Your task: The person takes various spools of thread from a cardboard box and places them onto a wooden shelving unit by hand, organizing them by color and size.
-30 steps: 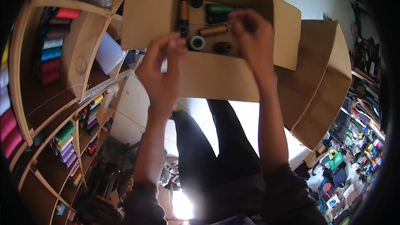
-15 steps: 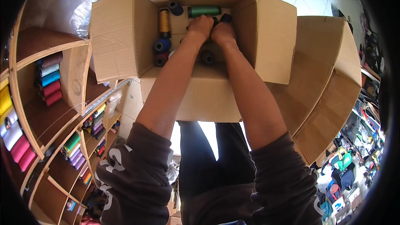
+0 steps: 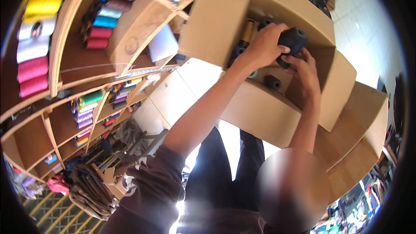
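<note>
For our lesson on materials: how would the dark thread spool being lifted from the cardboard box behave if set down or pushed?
The dark spool looks round, so on its side it would probably roll. The left hand and right hand both grip it, hinting at some bulk. Wound thread likely gives grip.

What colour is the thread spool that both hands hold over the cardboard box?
The spool is dark navy, nearly black, seen in the head view.

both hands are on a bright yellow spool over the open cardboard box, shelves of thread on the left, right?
Not quite: the spool is dark, navy or black, not bright yellow. The head view shows the left hand and right hand on it over the open cardboard box, with shelves of thread on the left.
</note>
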Demonstrator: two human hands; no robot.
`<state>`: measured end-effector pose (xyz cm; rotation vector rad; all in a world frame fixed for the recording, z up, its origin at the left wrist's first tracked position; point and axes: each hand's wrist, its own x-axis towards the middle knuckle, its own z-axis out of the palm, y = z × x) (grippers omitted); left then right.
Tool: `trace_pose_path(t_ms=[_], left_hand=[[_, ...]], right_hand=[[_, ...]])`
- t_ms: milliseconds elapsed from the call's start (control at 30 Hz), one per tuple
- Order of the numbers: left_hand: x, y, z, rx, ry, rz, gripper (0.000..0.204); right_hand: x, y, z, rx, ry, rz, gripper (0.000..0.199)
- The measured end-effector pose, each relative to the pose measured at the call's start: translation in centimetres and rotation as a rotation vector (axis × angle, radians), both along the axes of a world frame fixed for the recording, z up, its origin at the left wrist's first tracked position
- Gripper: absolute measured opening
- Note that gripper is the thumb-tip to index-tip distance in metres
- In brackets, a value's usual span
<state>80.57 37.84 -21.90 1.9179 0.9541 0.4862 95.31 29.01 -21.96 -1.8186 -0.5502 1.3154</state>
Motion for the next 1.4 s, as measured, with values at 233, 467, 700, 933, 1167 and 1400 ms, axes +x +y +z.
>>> trace_pose_path(t_ms=[233, 467, 700, 933, 1167, 1400], left_hand=[[-14.4, -3.7, 6.4, -0.169, -0.758, 0.413, 0.057], [-31.2, 1.7, 0.5, 0.366, -0.346, 0.891, 0.048], [-36.8, 5.6, -2.3, 0.507, 0.012, 1.545, 0.033], [-40.5, 8.1, -4.4, 0.496, -0.023, 1.596, 0.03], [-39.7, 8.4, -6.6, 0.441, 0.058, 1.654, 0.021], [-47.3, 12.3, -11.0, 0.596, 0.604, 1.69, 0.028]], right_hand=[[-12.8, 2.3, 8.2, 0.482, -0.014, 0.219, 0.057], [-32.5, 12.5, 1.4, 0.7, 0.005, 0.51, 0.044], [-45.5, 18.7, -5.0, 0.874, -0.414, 0.53, 0.041], [-49.7, 21.8, -5.7, 0.998, -0.413, 0.473, 0.041], [-52.8, 23.5, -6.6, 0.885, -0.421, 0.502, 0.028], [-56.9, 22.3, -6.2, 0.773, -0.163, 0.342, 0.033]])
